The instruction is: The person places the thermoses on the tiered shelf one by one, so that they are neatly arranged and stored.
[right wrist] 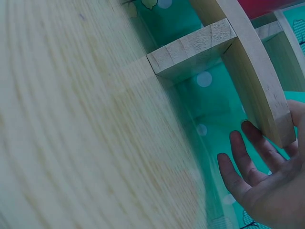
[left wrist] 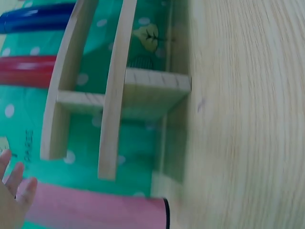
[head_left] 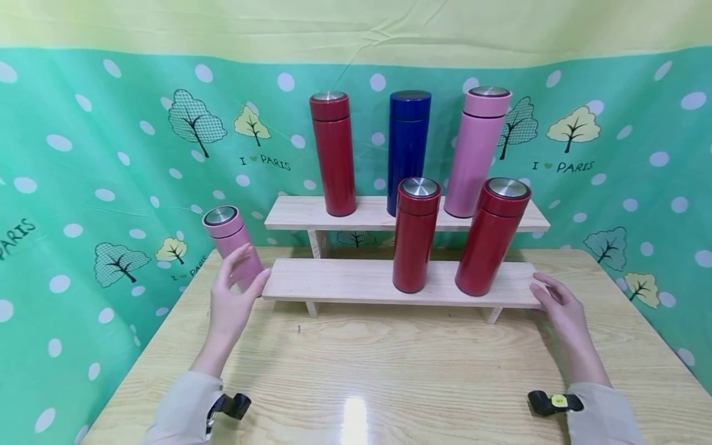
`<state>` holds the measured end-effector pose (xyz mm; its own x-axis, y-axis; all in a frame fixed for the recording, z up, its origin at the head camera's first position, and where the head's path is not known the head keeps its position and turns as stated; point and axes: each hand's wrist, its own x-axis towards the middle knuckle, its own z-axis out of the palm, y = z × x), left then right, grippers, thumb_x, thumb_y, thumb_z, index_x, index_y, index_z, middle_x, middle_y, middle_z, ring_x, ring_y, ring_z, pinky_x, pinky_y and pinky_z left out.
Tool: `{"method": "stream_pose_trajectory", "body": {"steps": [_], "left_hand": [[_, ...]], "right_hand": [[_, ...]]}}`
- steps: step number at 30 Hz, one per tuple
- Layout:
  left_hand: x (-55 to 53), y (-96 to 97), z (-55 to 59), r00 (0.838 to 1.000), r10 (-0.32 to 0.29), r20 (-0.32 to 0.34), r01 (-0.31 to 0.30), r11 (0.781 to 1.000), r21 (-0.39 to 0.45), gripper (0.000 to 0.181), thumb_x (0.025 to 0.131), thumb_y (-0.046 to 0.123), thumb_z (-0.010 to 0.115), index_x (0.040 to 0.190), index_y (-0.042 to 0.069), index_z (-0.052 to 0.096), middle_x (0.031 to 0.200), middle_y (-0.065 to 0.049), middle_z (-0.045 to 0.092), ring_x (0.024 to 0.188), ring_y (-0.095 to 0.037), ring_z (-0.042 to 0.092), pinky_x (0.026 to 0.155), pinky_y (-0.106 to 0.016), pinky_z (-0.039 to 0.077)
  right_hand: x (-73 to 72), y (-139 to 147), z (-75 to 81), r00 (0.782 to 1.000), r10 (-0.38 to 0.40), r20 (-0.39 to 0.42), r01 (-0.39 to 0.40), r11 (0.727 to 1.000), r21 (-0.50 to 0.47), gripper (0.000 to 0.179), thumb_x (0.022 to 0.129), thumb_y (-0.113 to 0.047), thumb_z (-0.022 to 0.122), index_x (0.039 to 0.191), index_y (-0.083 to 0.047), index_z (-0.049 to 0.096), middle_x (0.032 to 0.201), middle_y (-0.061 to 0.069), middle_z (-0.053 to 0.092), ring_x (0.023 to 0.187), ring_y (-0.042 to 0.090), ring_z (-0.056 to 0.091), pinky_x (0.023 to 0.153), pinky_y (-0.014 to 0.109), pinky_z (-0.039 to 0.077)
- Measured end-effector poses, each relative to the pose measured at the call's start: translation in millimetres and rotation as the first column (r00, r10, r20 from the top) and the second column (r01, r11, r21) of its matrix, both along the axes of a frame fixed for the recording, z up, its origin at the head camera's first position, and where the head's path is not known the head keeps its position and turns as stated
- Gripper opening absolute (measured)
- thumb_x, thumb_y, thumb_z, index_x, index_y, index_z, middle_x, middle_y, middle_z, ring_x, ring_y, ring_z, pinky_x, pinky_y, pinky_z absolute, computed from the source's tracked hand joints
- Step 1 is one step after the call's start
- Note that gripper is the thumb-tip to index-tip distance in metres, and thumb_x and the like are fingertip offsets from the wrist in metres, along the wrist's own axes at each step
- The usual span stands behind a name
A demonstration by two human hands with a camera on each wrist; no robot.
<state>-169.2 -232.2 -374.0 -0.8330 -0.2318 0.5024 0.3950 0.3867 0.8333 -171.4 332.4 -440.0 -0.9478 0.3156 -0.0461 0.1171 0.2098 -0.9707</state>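
Note:
A pink thermos [head_left: 221, 232] with a silver-topped lid stands on the table at the left end of the shelves. My left hand [head_left: 235, 290] is beside it, its fingers in front of the thermos and the thumb apart, close to the lower shelf's left end. The left wrist view has those fingers [left wrist: 14, 183] spread at the side of the pink thermos [left wrist: 95, 205]. At the lower wooden shelf's [head_left: 334, 281] right end, my right hand [head_left: 564, 312] touches the board, with several fingers [right wrist: 244, 160] extended loosely below it in the right wrist view.
Two red thermoses [head_left: 414, 247] [head_left: 492, 241] stand on the lower shelf. Behind, the upper shelf [head_left: 367, 213] carries a red thermos [head_left: 336, 154], a blue thermos [head_left: 408, 142] and another pink thermos [head_left: 478, 154]. A green patterned cloth [head_left: 167, 154] hangs behind the wooden table [head_left: 389, 352].

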Motion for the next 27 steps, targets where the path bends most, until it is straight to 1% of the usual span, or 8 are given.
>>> {"method": "stream_pose_trajectory", "body": {"steps": [4, 9, 13, 18, 21, 27], "left_hand": [[0.5, -14.4, -5.4, 0.998, 0.061, 0.011, -0.061, 0.998, -0.011, 0.055, 0.09, 0.014, 0.075, 0.14, 0.013, 0.054, 0.136, -0.006, 0.057, 0.124, -0.022, 0.05, 0.101, -0.038, 0.042], [-2.7, -28.9, -11.0, 0.993, 0.116, 0.011, -0.116, 0.993, -0.016, 0.056, 0.09, 0.016, 0.075, 0.141, 0.013, 0.053, 0.137, -0.004, 0.056, 0.125, -0.018, 0.05, 0.096, -0.027, 0.043], [-6.0, -38.8, -16.4, 0.989, 0.147, 0.02, -0.147, 0.989, 0.009, 0.06, 0.089, 0.017, 0.076, 0.143, 0.015, 0.051, 0.137, -0.004, 0.057, 0.124, -0.016, 0.051, 0.095, -0.025, 0.042], [-8.4, -49.6, -22.2, 0.985, 0.164, 0.058, -0.166, 0.986, 0.03, 0.064, 0.087, 0.019, 0.078, 0.144, 0.016, 0.049, 0.138, -0.004, 0.056, 0.125, -0.017, 0.05, 0.098, -0.029, 0.042], [-10.9, -55.7, -24.3, 0.982, 0.164, 0.098, -0.167, 0.986, 0.027, 0.067, 0.087, 0.021, 0.078, 0.146, 0.018, 0.046, 0.141, -0.002, 0.053, 0.128, -0.017, 0.048, 0.101, -0.033, 0.041], [-20.0, -69.1, -30.4, 0.978, 0.123, 0.168, -0.127, 0.992, 0.015, 0.075, 0.089, 0.024, 0.077, 0.152, 0.023, 0.037, 0.15, -0.002, 0.044, 0.135, -0.019, 0.041, 0.107, -0.042, 0.036]], "right_hand": [[0.3, 0.1, -0.1, 1.0, 0.003, -0.001, -0.003, 1.0, 0.011, 0.062, 0.097, -0.045, 0.06, 0.151, -0.02, 0.042, 0.156, 0.02, 0.031, 0.091, -0.011, 0.052, 0.076, 0.012, 0.05], [0.2, -0.4, 0.7, 1.0, 0.005, 0.002, -0.005, 1.0, 0.027, 0.063, 0.098, -0.046, 0.058, 0.152, -0.018, 0.04, 0.156, 0.023, 0.029, 0.09, -0.012, 0.052, 0.077, 0.013, 0.05], [0.1, -0.7, 0.4, 1.0, 0.003, 0.005, -0.003, 1.0, 0.03, 0.065, 0.098, -0.047, 0.057, 0.153, -0.018, 0.039, 0.157, 0.024, 0.028, 0.091, -0.011, 0.051, 0.077, 0.013, 0.05], [1.0, -1.2, -1.4, 1.0, -0.004, 0.016, 0.003, 1.0, 0.024, 0.064, 0.098, -0.046, 0.058, 0.152, -0.018, 0.039, 0.156, 0.024, 0.029, 0.09, -0.011, 0.052, 0.076, 0.013, 0.05], [0.9, -0.5, -1.2, 1.0, 0.005, 0.014, -0.005, 1.0, 0.028, 0.064, 0.098, -0.046, 0.057, 0.153, -0.018, 0.039, 0.156, 0.025, 0.028, 0.089, -0.012, 0.052, 0.077, 0.013, 0.05], [-1.0, 0.3, 1.7, 1.0, 0.003, -0.004, -0.003, 1.0, -0.013, 0.062, 0.097, -0.043, 0.06, 0.152, -0.019, 0.041, 0.158, 0.021, 0.028, 0.09, -0.012, 0.053, 0.076, 0.013, 0.051]]}}
